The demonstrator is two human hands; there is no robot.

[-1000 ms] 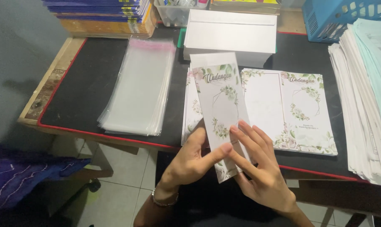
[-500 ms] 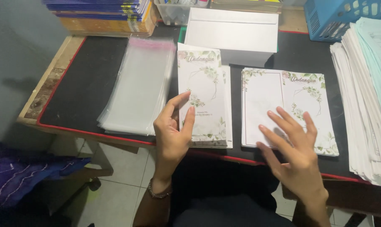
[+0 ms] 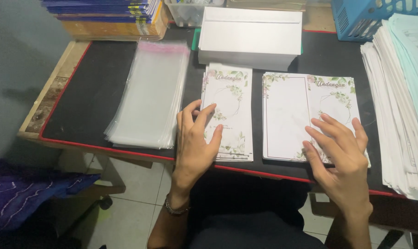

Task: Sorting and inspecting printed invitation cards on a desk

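Plainly, both hands lie flat and grasp nothing, the left hand (image 3: 196, 140) spread on the folded card pile (image 3: 229, 113) and the right hand (image 3: 340, 147) on the unfolded sheets (image 3: 287, 115), so a sideways push could fan either stack askew.

The head camera looks steeply down, close over the black desk mat (image 3: 93, 92).

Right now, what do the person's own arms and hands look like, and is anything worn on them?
Both are bare: no gloves, no sleeves in view on the forearms. The left hand has a thin dark beaded bracelet around its wrist. The right hand shows no ring, watch or band; its wrist is plain. Fingers are slim, with short, unpainted nails as far as the picture shows.
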